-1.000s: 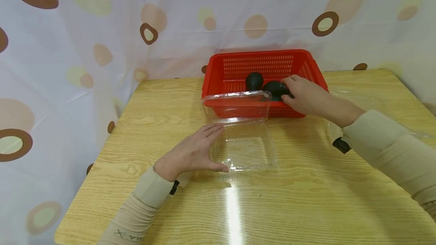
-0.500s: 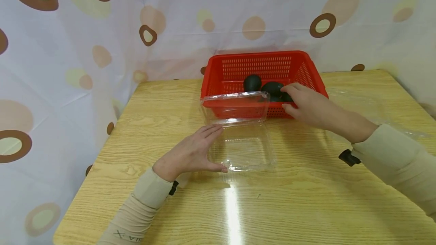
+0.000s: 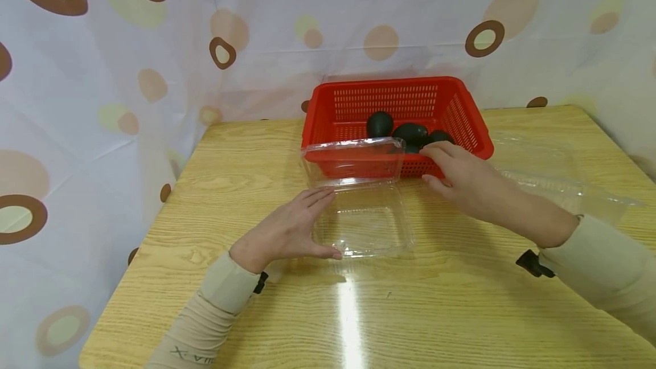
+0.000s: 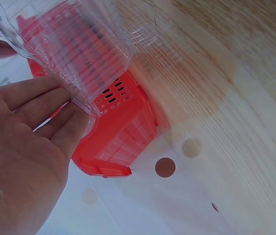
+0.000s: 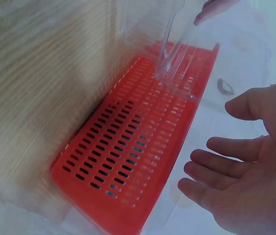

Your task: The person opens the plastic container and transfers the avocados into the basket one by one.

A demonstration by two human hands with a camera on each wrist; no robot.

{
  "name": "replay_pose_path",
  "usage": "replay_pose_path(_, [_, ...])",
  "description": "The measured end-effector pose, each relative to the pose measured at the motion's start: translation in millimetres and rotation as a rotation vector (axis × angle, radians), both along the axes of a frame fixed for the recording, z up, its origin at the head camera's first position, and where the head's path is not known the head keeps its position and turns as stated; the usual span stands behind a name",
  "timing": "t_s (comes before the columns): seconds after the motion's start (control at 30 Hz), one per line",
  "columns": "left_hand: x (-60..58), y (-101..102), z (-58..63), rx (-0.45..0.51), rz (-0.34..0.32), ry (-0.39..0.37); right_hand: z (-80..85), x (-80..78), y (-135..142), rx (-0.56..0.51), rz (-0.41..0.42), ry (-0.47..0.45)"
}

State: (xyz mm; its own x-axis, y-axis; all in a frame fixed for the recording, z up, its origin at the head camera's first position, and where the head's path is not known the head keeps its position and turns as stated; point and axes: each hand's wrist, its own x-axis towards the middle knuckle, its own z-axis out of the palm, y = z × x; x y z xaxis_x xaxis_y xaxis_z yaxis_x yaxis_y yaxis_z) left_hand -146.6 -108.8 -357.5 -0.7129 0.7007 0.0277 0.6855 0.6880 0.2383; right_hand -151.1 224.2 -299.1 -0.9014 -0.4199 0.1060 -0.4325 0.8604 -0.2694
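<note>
My left hand (image 3: 289, 229) lies along the left side of a clear plastic clamshell box (image 3: 366, 221), thumb at its front corner and fingers near the hinge. The box stands open, its lid (image 3: 353, 161) raised against the red basket (image 3: 397, 84). In the left wrist view the fingers are straight, touching the clear plastic. My right hand (image 3: 471, 187) hovers at the basket's front rim, fingers apart and holding nothing, as the right wrist view shows. Inside the basket lie several dark, smooth, avocado-like fruits (image 3: 380, 124), some partly hidden behind the rim and lid.
More clear plastic packaging (image 3: 558, 187) lies right of the basket, partly behind my right forearm. A patterned curtain (image 3: 287, 33) hangs directly behind the wooden table (image 3: 410, 312).
My right hand has drawn back from the dark fruits toward the near right, leaving the basket with nothing in it and uncovering a fruit at the right. My left hand stays put.
</note>
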Motion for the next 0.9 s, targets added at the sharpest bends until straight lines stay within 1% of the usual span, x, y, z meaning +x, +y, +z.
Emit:
replay_pose_path(0.2, [-0.9,0.1,0.1,-0.002,0.002,-0.002,-6.4,14.9,-5.3,-0.005,0.067,0.077])
replay_pose_path(0.3, [-1.2,0.3,0.5,-0.005,0.000,-0.003,-11.1,21.2,-8.8,-0.028,0.090,0.093])
replay_pose_path(0.4, [-1.2,0.7,1.3,-0.009,0.004,-0.013,-15.8,26.5,-12.3,-0.027,0.089,0.078])
replay_pose_path(0.53, [-1.1,0.9,1.6,-0.010,0.009,-0.023,-23.9,30.7,-17.6,-0.031,0.087,0.037])
replay_pose_path(0.7, [-0.5,0.7,1.9,-0.010,0.009,-0.020,-37.1,33.4,-25.6,-0.051,0.126,0.008])
replay_pose_path(0.9, [-0.2,0.6,2.3,-0.008,0.008,-0.022,-49.9,36.5,-33.2,-0.043,0.168,-0.037])
